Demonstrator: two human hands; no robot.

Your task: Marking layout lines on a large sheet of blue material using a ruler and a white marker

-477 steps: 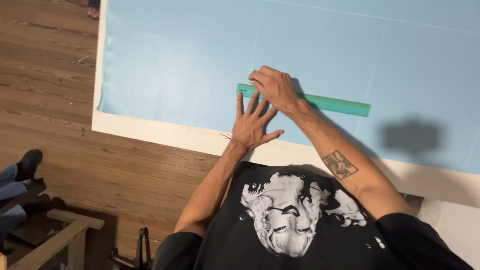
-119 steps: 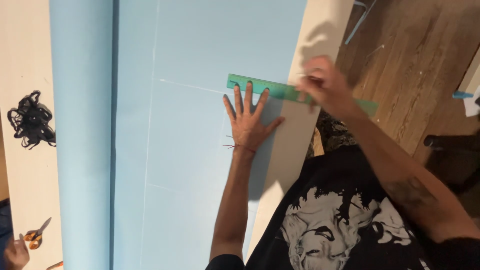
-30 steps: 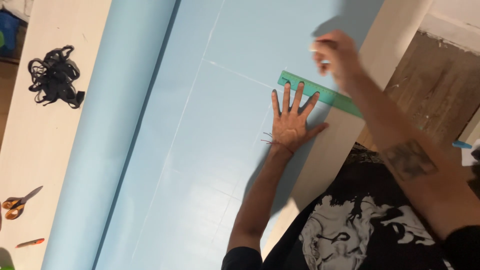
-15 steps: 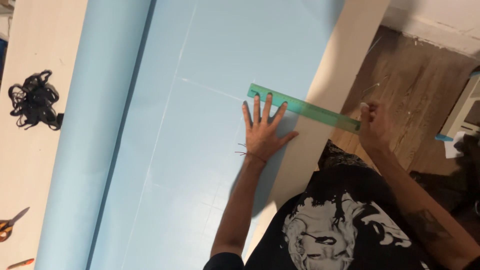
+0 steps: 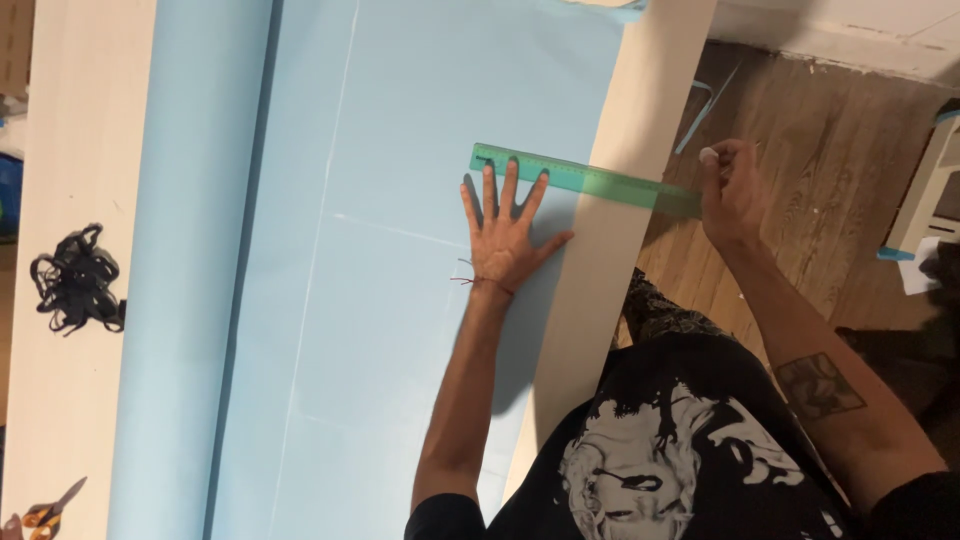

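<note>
My left hand (image 5: 505, 235) lies flat with fingers spread on a light blue sheet (image 5: 400, 330) marked with thin white lines. Its fingertips touch a green ruler (image 5: 590, 180), which runs across the sheet and sticks out past the white table's (image 5: 600, 330) right edge. My right hand (image 5: 735, 195) is at the ruler's overhanging end, above the floor. Its fingers are closed around a small white piece that looks like chalk (image 5: 708, 155).
The sheet's left part is rolled up (image 5: 190, 300). On the table's left strip lie a black tangle of cord (image 5: 75, 280) and orange-handled scissors (image 5: 50, 510). A wooden floor (image 5: 830, 180) and white furniture (image 5: 935, 190) are on the right.
My right hand has moved along the ruler, off the sheet, to the ruler's end beyond the table edge. My left hand stays flat against the ruler.
</note>
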